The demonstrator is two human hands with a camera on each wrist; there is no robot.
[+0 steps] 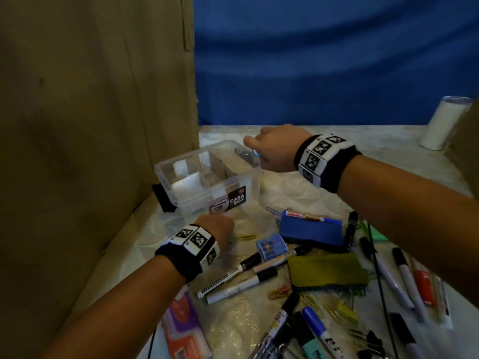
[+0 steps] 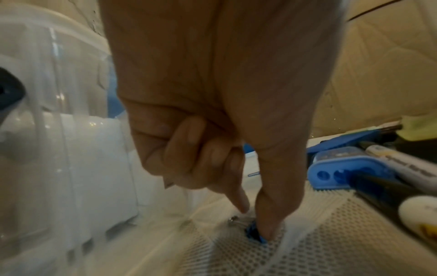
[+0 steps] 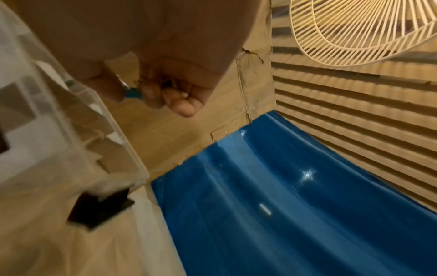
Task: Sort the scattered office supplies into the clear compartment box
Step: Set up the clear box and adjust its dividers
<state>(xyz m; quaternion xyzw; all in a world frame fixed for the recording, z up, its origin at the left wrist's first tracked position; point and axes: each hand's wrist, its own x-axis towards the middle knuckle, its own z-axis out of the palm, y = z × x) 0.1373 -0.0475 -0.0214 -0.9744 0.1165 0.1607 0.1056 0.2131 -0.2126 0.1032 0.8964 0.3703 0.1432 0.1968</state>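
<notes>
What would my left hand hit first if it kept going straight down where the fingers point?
The left hand points down at a small blue binder clip on the table cloth; its thumb already seems to touch it.

In the head view the left hand (image 1: 216,228) turns its fingers away beneath the knuckles, so what they touch is hidden there. The left wrist view shows only part of a small blue clip (image 2: 254,232) under the thumb tip, blurred. The right hand (image 1: 274,149) covers most of a small blue item (image 3: 132,94); its kind cannot be told. The contents of the clear box (image 1: 207,174) are too faint to make out. The bottom edge cuts off the markers (image 1: 318,332).
</notes>
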